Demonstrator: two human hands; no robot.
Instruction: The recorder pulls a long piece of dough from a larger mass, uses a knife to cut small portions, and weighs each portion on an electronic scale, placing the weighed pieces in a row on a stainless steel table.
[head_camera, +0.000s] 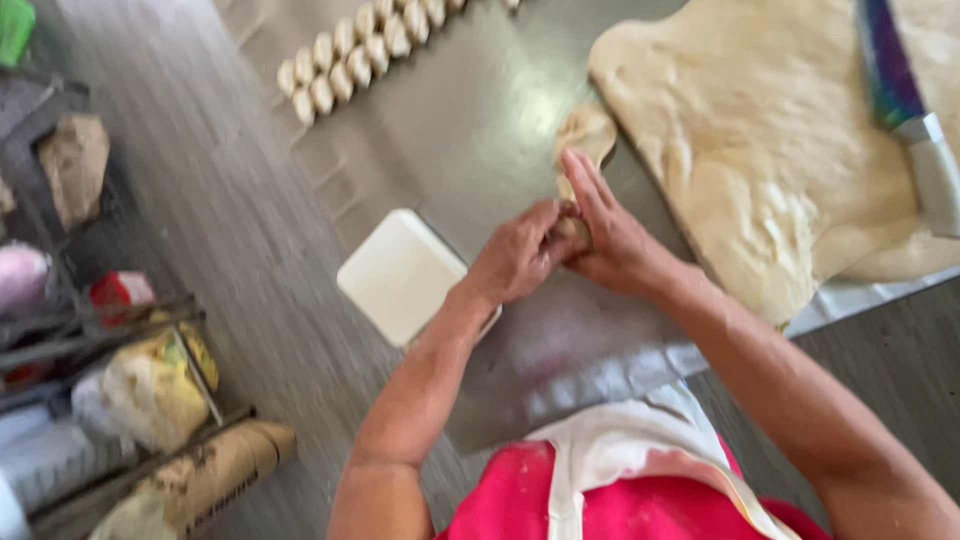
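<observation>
Here both hands, left hand (520, 255) and right hand (615, 240), fingers pinching a small dough piece (585, 135) over the steel counter (480, 130). Big dough sheet (760, 140) right, knife (905, 110) on it, white tub (400, 275) left, dough rolls (350, 55) behind.

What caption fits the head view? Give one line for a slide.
Both hands, left hand and right hand, pinch a strip of dough over a metal table, beside a large dough sheet.

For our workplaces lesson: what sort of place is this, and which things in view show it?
Probably a bakery kitchen: a large dough sheet on a steel worktable, rows of shaped dough pieces, and both hands pinching dough.
</observation>
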